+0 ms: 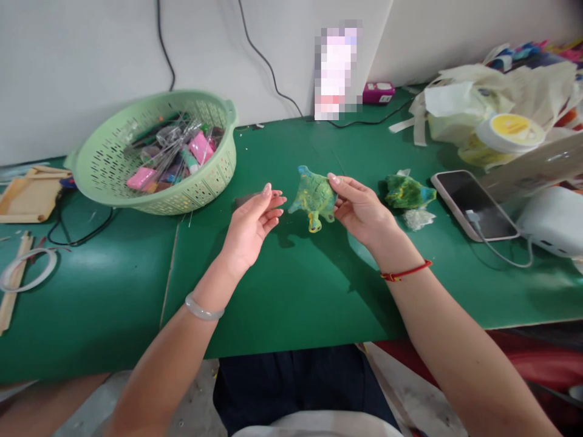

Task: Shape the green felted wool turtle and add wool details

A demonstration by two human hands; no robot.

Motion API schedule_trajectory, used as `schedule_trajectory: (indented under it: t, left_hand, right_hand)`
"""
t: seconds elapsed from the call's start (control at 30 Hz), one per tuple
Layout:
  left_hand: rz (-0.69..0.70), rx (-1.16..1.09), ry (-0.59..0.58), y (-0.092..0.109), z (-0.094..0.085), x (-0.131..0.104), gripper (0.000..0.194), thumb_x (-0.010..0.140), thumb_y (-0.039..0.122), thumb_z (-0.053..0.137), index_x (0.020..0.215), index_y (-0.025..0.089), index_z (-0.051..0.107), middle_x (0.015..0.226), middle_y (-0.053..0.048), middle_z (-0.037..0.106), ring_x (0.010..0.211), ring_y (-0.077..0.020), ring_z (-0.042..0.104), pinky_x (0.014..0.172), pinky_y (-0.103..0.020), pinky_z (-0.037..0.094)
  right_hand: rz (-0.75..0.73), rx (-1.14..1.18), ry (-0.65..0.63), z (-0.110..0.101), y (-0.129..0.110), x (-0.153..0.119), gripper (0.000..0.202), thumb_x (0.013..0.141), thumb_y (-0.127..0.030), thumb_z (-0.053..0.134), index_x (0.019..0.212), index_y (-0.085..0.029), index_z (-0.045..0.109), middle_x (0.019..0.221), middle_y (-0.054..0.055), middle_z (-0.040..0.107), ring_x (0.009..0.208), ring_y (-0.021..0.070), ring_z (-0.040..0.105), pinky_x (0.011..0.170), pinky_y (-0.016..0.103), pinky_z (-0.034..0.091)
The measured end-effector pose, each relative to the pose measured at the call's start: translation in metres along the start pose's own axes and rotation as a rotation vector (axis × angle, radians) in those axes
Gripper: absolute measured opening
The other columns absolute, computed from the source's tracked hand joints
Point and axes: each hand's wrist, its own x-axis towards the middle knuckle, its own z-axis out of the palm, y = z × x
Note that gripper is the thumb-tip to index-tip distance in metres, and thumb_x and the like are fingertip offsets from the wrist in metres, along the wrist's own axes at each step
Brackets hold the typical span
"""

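Note:
My right hand [362, 209] pinches the edge of a green and yellow turtle figure [314, 195] with blue-tipped flippers. The turtle is held above the green table, its head pointing down toward me. Just left of it, my left hand [255, 221] is held up with its fingers apart, not touching the turtle. Behind the left fingers lies a dark flat thing [243, 199], mostly covered by the hand. To the right of my right hand, another green and blue figure [409, 191] rests on the table beside crumpled clear plastic [418, 218].
A green basket [195, 197] with pink packets and thin metal rods stands at the left back. A tape roll [50, 267], wooden strips [16, 285] and a wooden tray [27, 197] lie far left. On the right are a cabled phone [473, 203], a white-lidded tub [512, 132] and plastic bags [449, 115].

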Motion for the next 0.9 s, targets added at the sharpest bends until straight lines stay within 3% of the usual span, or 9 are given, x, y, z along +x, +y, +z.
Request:
schedule_trajectory:
  t: [0.13, 0.33, 0.4, 0.63, 0.9]
  left_hand:
    - [0.13, 0.148, -0.018, 0.001, 0.002, -0.003, 0.046, 0.086, 0.069, 0.073, 0.094, 0.025, 0.082, 0.108, -0.008, 0.082, 0.084, -0.0163, 0.074, 0.067, -0.026, 0.058]
    - [0.625, 0.481, -0.064, 0.0, 0.014, -0.022, 0.036, 0.1, 0.057, 0.063, 0.106, 0.027, 0.082, 0.118, -0.008, 0.078, 0.106, -0.0214, 0.072, 0.085, -0.034, 0.059]
    - [0.724, 0.555, -0.1, -0.002, 0.015, -0.025, 0.034, 0.102, 0.053, 0.06, 0.112, 0.027, 0.08, 0.122, -0.009, 0.077, 0.115, -0.0226, 0.07, 0.09, -0.035, 0.059]
    - [0.901, 0.742, -0.125, -0.003, 0.01, -0.023, 0.032, 0.107, 0.04, 0.053, 0.123, 0.026, 0.078, 0.129, -0.008, 0.077, 0.124, -0.0234, 0.07, 0.106, -0.04, 0.057]
    - [0.969, 0.836, -0.115, 0.0, 0.007, -0.023, 0.034, 0.108, 0.037, 0.049, 0.125, 0.025, 0.077, 0.13, -0.009, 0.077, 0.125, -0.0239, 0.07, 0.109, -0.04, 0.056]
  right_hand:
    - [0.019, -0.004, 0.017, -0.001, 0.0, 0.001, 0.039, 0.059, -0.046, 0.102, 0.075, -0.026, 0.073, 0.075, -0.003, 0.074, 0.068, 0.0129, 0.068, 0.059, 0.026, 0.057]
    - [0.063, 0.006, 0.003, -0.003, 0.002, 0.004, 0.033, 0.071, -0.048, 0.095, 0.081, -0.027, 0.072, 0.079, -0.001, 0.076, 0.079, 0.0183, 0.075, 0.065, 0.031, 0.061]
    - [0.087, 0.02, 0.003, -0.002, 0.001, 0.004, 0.029, 0.075, -0.046, 0.094, 0.082, -0.027, 0.072, 0.083, 0.0, 0.078, 0.082, 0.0194, 0.076, 0.068, 0.031, 0.063]
    - [0.103, 0.076, 0.01, 0.0, 0.0, 0.003, 0.022, 0.08, -0.04, 0.091, 0.083, -0.027, 0.073, 0.089, 0.0, 0.081, 0.087, 0.0171, 0.077, 0.076, 0.028, 0.065]
    - [0.097, 0.07, 0.027, 0.001, -0.001, 0.002, 0.019, 0.082, -0.037, 0.089, 0.082, -0.027, 0.073, 0.087, 0.0, 0.081, 0.09, 0.0193, 0.078, 0.077, 0.029, 0.067]
